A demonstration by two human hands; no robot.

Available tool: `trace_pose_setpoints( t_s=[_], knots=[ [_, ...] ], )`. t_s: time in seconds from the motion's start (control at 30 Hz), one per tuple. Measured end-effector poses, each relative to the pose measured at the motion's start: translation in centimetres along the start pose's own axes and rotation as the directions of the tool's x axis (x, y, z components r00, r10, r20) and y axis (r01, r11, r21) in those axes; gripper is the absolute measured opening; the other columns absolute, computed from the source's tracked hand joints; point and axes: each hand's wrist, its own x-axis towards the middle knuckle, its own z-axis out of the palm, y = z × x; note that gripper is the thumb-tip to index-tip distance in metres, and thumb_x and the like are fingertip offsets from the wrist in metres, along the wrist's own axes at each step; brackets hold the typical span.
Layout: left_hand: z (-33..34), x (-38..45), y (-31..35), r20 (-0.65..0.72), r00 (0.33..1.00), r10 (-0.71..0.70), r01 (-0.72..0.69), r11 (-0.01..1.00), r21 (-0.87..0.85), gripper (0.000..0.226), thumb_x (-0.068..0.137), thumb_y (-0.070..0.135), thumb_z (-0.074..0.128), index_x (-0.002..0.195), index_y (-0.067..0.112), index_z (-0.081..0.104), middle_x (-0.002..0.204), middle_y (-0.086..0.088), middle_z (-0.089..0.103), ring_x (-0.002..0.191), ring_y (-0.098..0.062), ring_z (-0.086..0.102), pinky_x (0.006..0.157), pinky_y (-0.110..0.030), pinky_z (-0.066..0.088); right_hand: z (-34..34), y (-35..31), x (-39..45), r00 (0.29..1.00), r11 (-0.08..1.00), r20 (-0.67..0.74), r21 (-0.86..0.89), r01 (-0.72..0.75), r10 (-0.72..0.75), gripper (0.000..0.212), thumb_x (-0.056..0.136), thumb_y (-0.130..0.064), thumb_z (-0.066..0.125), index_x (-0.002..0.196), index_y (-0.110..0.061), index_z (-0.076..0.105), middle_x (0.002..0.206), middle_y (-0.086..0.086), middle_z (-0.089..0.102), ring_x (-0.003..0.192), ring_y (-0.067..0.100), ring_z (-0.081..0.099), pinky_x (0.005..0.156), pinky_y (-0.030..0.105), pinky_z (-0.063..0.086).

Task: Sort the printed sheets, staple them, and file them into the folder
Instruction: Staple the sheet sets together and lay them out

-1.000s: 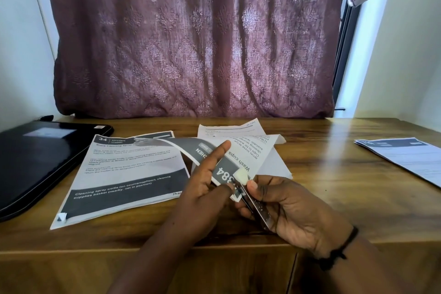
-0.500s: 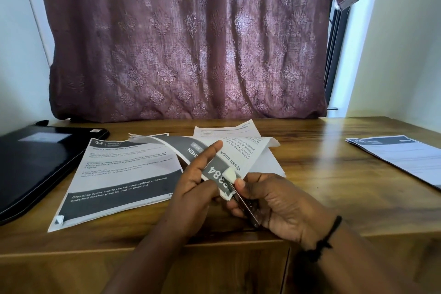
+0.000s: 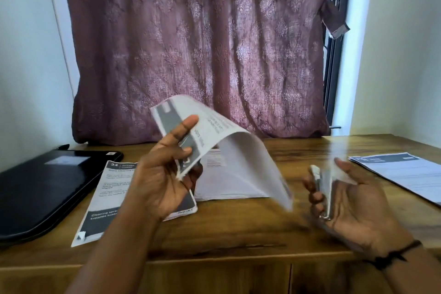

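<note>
Sheets [image 3: 214, 136] – one set lifted mid-frame, pinched in left hand [image 3: 157, 179]; right hand [image 3: 350, 200] loosely cups stapler [image 3: 322, 193]. Prob. just stapled. Other sets lie on table [image 3: 238, 229]; folder [image 3: 45, 188] lower left – filing not yet done.
</note>
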Motion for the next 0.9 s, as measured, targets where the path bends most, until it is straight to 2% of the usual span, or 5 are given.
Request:
trace_pose_setpoints(
  t_s=[0.13, 0.27, 0.33, 0.5, 0.9],
  knots=[
    [-1.6, 2.3, 1.4, 0.147, 0.953, -0.264, 0.238, 0.956, 0.175, 0.077, 0.040, -0.009, 0.072, 0.113, 0.015, 0.066, 0.103, -0.015, 0.068, 0.075, -0.024, 0.068, 0.053, -0.029, 0.055, -1.7, -1.9, -0.1, 0.998, 0.999, -0.058, -0.042, 0.034, -0.037, 0.060, 0.042, -0.052, 0.087, 0.086, -0.017, 0.066, 0.071, 0.004, 0.062, 0.041, 0.014, 0.048, 0.039, 0.021, 0.034],
    [-3.8, 5.8, -1.3, -0.199, 0.912, -0.359, 0.393, 0.627, 0.672, 0.069, 0.075, -0.019, 0.062, 0.131, 0.017, 0.043, 0.119, -0.023, 0.059, 0.091, -0.032, 0.061, 0.066, -0.037, 0.051, -1.0, -2.2, -0.7, 0.949, 0.904, -0.257, -0.423, 0.060, -0.183, 0.085, 0.014, -0.043, 0.094, 0.088, -0.017, 0.064, 0.074, 0.004, 0.059, 0.034, 0.010, 0.040, 0.032, 0.014, 0.030],
    [-4.1, 6.9, -3.1, -0.257, 0.917, -0.304, 0.388, 0.535, 0.750, 0.062, 0.079, -0.018, 0.060, 0.131, 0.013, 0.043, 0.122, -0.025, 0.057, 0.089, -0.029, 0.061, 0.061, -0.033, 0.051, -0.8, -2.1, -1.4, 0.903, 0.676, -0.297, -0.737, -0.010, -0.311, 0.069, 0.043, -0.041, 0.092, 0.096, -0.008, 0.064, 0.072, 0.008, 0.057, 0.036, 0.011, 0.041, 0.034, 0.016, 0.030],
    [-2.4, 9.4, -6.4, -0.265, 0.937, -0.226, 0.349, 0.625, 0.699, 0.053, 0.081, -0.019, 0.056, 0.124, 0.013, 0.051, 0.109, -0.013, 0.062, 0.091, -0.026, 0.063, 0.073, -0.041, 0.056, -2.2, -2.5, -2.1, 0.920, 0.300, -0.247, -0.941, -0.154, -0.303, 0.028, 0.079, -0.023, 0.075, 0.100, -0.017, 0.056, 0.067, 0.004, 0.060, 0.042, 0.014, 0.049, 0.039, 0.021, 0.037],
    [6.3, 15.9, -14.6, -0.247, 0.964, -0.098, 0.203, 0.871, 0.447, 0.080, 0.083, -0.002, 0.069, 0.145, 0.019, 0.023, 0.132, -0.015, 0.055, 0.106, -0.031, 0.062, 0.063, -0.033, 0.056, -8.5, -10.3, -3.3, 0.754, 0.512, -0.474, -0.832, -0.215, -0.454, 0.020, 0.080, 0.003, 0.068, 0.082, -0.003, 0.048, 0.055, 0.010, 0.044, 0.031, 0.011, 0.036, 0.034, 0.014, 0.027]
  ],
)
